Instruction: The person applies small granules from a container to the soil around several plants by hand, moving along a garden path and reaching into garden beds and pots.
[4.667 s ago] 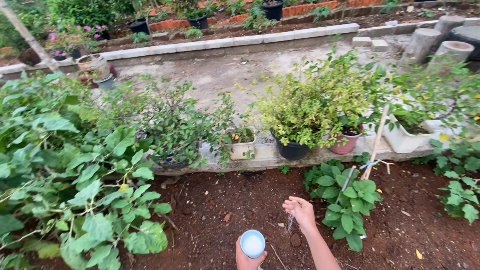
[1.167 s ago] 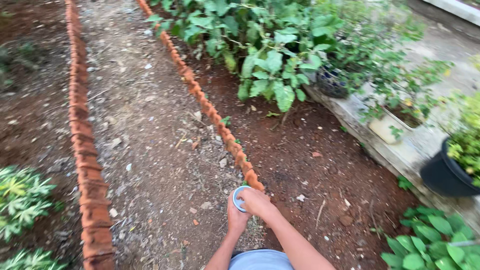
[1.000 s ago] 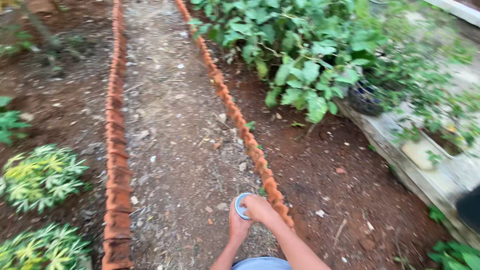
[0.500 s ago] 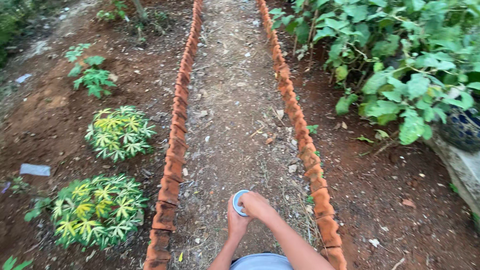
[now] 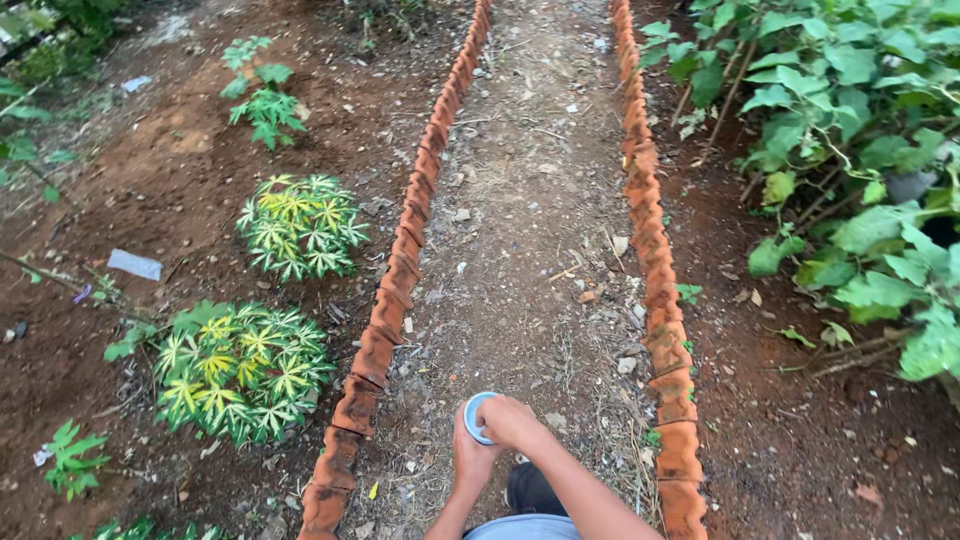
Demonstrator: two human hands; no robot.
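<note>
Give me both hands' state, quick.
Left hand: closed around the small white cup from below.
Right hand: resting over the cup's top, gripping it.

A gravel path (image 5: 530, 230) runs from near to far, edged on each side by a row of overlapping terracotta tiles — the left row (image 5: 400, 270) and the right row (image 5: 655, 260). Left of it, in bare red-brown soil (image 5: 170, 170), stand two yellow-green variegated plants, one near (image 5: 240, 365) and one farther (image 5: 300, 225), with a small green plant (image 5: 260, 90) beyond them and a pale scrap of litter (image 5: 135, 264) at the far left. On the right, broad-leaved green shrubs (image 5: 860, 150) crowd the edge.
</note>
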